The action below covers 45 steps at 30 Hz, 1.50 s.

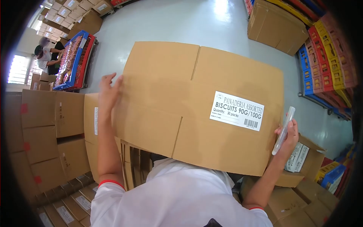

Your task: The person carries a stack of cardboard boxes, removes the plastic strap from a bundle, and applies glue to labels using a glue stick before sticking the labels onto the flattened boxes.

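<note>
A flattened cardboard carton (159,87) with slits between its flaps spreads in front of my torso. On its right part is a white printed label (237,111) reading "Panaderia Assorted Biscuits". My left hand (110,90) is raised at the carton's left edge, fingers apart and slightly curled; whether it touches the edge I cannot tell. By the right edge, my right hand (290,137) is closed around a clear whitish plastic tube (283,130), held slanted. What supports the carton from below is hidden.
Stacked cardboard boxes (41,132) stand at the left. An open box (308,157) with printed labels is at lower right. Colourful crates (321,60) rise at the right. Farther off, a person (47,58) is beside a blue crate (72,62) of packs.
</note>
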Tool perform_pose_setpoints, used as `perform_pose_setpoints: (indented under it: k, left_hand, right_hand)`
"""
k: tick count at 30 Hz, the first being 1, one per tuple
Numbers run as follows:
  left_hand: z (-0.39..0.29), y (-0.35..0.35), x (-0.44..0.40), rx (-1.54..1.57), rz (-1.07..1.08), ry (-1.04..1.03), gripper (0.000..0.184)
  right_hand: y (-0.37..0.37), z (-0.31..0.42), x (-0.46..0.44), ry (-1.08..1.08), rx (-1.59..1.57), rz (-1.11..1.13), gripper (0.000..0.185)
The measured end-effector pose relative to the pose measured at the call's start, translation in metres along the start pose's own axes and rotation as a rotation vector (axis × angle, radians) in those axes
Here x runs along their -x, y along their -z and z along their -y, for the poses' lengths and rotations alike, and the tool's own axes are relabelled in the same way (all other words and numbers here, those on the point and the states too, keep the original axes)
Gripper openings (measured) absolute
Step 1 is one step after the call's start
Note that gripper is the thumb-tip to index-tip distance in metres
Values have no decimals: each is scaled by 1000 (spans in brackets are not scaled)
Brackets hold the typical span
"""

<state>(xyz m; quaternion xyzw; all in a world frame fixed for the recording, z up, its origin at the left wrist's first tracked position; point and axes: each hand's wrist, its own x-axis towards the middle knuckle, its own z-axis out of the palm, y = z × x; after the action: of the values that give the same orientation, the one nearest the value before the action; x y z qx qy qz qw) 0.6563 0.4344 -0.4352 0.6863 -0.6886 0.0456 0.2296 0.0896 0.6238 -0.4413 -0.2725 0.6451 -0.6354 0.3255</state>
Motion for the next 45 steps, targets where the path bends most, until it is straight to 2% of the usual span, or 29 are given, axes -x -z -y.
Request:
perform_pose_setpoints:
  k: [2,4,6,8,9,11,12,14,16,20,26,28,30,32,33,35,39,41,45]
  left_hand:
    - [-5,25,-11,481,483,500,50]
    - [-5,24,-8,445,478,438,48]
    - [13,23,-9,405,470,365,47]
    - [38,18,-3,902,646,414,53]
    - [24,20,2,906,656,406,53]
    - [-9,20,21,1681,561,838,61]
    - [-17,13,33,1686,568,846,61]
    - [-27,1,48,2096,419,753,77]
    - [-40,-6,56,2216,353,650,78]
    - [-63,-8,59,2200,281,502,79]
    - [-81,-9,46,2066,257,356,81]
    - [-82,-9,43,2034,247,328,82]
    - [-82,-8,39,2019,248,301,83]
    - [-84,-7,35,2006,252,275,84]
    - [-85,-7,33,2001,254,260,84]
    - [-87,-7,28,2004,250,226,85]
    - [-89,-6,25,2001,247,163,86]
    - [-91,-7,24,1996,250,144,87]
    - [-93,-9,16,2014,263,106,89]
  right_hand:
    - [3,9,2,-4,18,12,44]
    - [1,20,3,-91,28,78,47]
    - [-19,32,7,-78,50,27,45]
    - [-19,32,5,-67,69,-29,43]
    - [-14,25,1,-47,68,-70,43]
    - [-6,15,-3,-26,77,-116,42]
    - [-3,10,-3,6,75,-119,42]
    - [-3,4,-3,44,76,-123,42]
    - [-1,-1,2,67,-68,-101,42]
    - [-12,1,2,126,-36,-126,41]
    - [-15,7,20,100,0,-75,46]
    - [-19,7,26,202,-100,-154,48]
    - [-21,11,32,256,-53,-177,49]
    - [-19,7,39,336,-99,-128,48]
    - [-18,3,39,335,-102,-142,48]
    - [-16,-3,35,201,-131,-59,49]
    - [-13,-6,36,214,-194,-62,45]
    - [-19,-10,41,100,-28,-191,42]
    - [-21,-9,50,102,-75,-205,31]
